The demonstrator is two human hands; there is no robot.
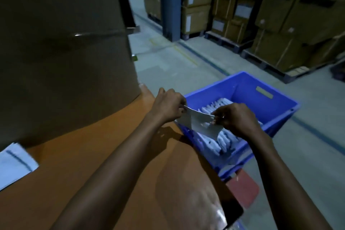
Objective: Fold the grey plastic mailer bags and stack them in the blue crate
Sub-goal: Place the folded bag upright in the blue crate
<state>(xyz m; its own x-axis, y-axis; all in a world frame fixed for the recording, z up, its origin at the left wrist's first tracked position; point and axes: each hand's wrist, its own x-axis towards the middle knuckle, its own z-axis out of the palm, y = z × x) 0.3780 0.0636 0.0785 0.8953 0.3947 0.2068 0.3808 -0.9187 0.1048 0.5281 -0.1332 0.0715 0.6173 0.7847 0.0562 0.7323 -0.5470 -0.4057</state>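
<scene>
Head view. Both forearms reach up from the bottom edge toward the frame centre. Left hand [169, 105] sits just left of centre, back of the hand toward the camera, fingers curled, pinching the left end of a grey mailer bag [197, 121]. Right hand [233, 117] is just right of centre and slightly lower, knuckles up, fingers curled, pinching the bag's right end. The bag is stretched between the two hands, top edge taut, the rest hanging down in a loose fold. It is held in the air over the near-left part of the blue crate [248, 87], clear of the contents.

The crate is centre-right, beside the right edge of the orange desk [93, 155]. It holds folded bags [222, 140] standing on edge in a row. A red flat thing [242, 186] shows under the crate's near corner; cannot tell what it is.

A big cardboard box [65, 43] fills the upper left, standing on the desk. White sheets [15, 162] lie at the left edge. Stacked cartons [280, 15] on pallets fill the upper right, with a blue pillar [170, 2] at top centre and grey floor [177, 67] between. Picture is dim and a bit blurred.
</scene>
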